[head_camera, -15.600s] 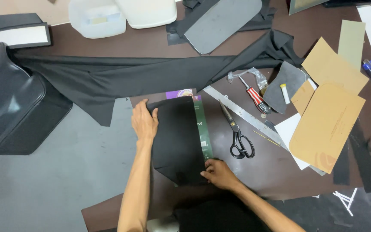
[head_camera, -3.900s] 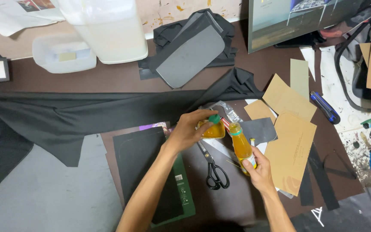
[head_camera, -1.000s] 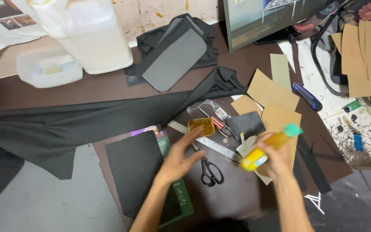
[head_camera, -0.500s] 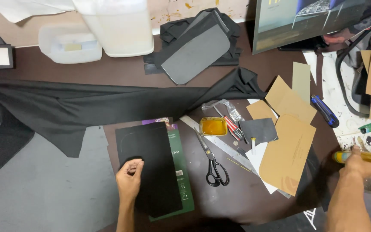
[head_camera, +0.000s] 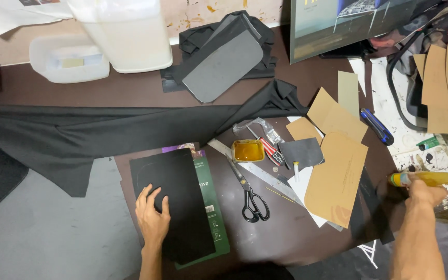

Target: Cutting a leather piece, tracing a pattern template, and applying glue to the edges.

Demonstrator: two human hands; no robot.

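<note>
Left hand (head_camera: 152, 218) flat, fingers spread on black sheet (head_camera: 175, 202); right hand (head_camera: 425, 193) at 3 o'clock grasps yellow bottle (head_camera: 429, 178).

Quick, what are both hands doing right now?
Left hand: open, flat on the black sheet.
Right hand: closed around the yellow glue bottle.

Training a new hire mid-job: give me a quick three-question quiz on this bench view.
1. True or false: the left hand lies flat on the black sheet.
2. What does the right hand hold?
3. The scissors lie: A) left of the black sheet, B) between the black sheet and the tan card.

Key: 1 true. 2 a yellow bottle with a green cap. 3 B.
</note>
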